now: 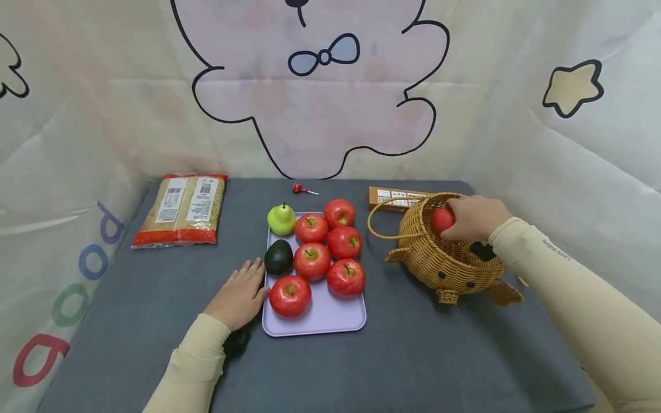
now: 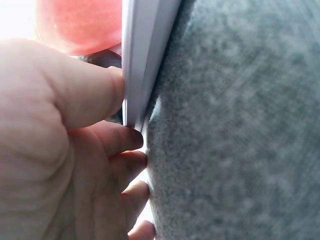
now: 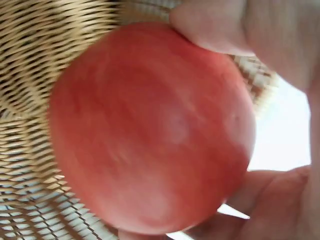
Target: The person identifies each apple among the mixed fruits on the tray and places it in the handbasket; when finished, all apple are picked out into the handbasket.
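My right hand (image 1: 476, 218) grips a red apple (image 3: 152, 127) inside the mouth of a wicker basket (image 1: 431, 258) with an animal face on its side. Thumb and fingers wrap round the fruit, and woven wall shows behind it in the right wrist view. My left hand (image 1: 240, 295) lies with fingers extended against the left side of a lilac tray (image 1: 330, 318); its thumb touches the tray's rim (image 2: 134, 75). On the tray sit several red apples (image 1: 312, 261), a dark green avocado (image 1: 279, 257) and a green pear (image 1: 281, 219), which is at the far left corner.
A bag of grain (image 1: 182, 209) with red ends lies at the back left. Behind the tray is a red lollipop (image 1: 299, 188). An orange-brown box (image 1: 379, 198) stands behind the basket, whose handle (image 1: 373, 223) leans left. Printed cloth walls surround the grey table (image 1: 413, 367).
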### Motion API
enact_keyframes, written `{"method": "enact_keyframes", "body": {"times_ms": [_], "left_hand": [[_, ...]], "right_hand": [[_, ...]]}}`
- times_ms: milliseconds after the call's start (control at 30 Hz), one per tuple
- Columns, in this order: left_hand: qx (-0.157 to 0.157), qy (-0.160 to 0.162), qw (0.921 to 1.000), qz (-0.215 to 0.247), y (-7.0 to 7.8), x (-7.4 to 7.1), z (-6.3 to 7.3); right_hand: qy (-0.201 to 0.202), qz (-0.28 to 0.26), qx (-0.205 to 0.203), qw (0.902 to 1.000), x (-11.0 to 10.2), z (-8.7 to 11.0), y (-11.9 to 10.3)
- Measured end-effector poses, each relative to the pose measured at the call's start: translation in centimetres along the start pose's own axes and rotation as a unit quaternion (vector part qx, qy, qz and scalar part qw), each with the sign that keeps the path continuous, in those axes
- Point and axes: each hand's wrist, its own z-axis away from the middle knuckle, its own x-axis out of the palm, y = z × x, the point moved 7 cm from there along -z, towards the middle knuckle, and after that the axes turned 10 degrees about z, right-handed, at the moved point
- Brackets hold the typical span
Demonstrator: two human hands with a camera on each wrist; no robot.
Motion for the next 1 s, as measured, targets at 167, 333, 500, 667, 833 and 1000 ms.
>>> {"method": "enact_keyframes", "body": {"times_ms": [167, 333, 500, 667, 833, 1000], "left_hand": [[-0.007, 0.006, 1.0000, 0.001, -0.3, -0.1, 0.5], [-0.011, 0.006, 0.9999, -0.008, -0.6, -0.2, 0.7], [0.002, 0.025, 0.9994, -0.024, -0.1, -1.1, 0.1], [0.013, 0.022, 0.9991, -0.033, 0.8, -1.2, -1.0], [0.009, 0.011, 0.9992, -0.036, 0.7, -0.5, -1.2], [-0.008, 0.011, 0.9993, -0.034, -0.1, 0.0, -0.6]], "right_hand": [[-0.025, 0.019, -0.020, 0.9993, 2.2, -2.6, -0.6], [-0.043, 0.027, -0.037, 0.9980, 3.9, -4.6, -0.9], [-0.035, 0.043, -0.046, 0.9974, 4.9, -6.0, -0.2], [-0.048, 0.038, -0.040, 0.9973, 5.3, -5.4, 1.2], [-0.064, 0.018, -0.038, 0.9971, 6.4, -5.0, 1.5], [-0.057, 0.027, -0.047, 0.9969, 7.3, -5.9, 1.0]]}}
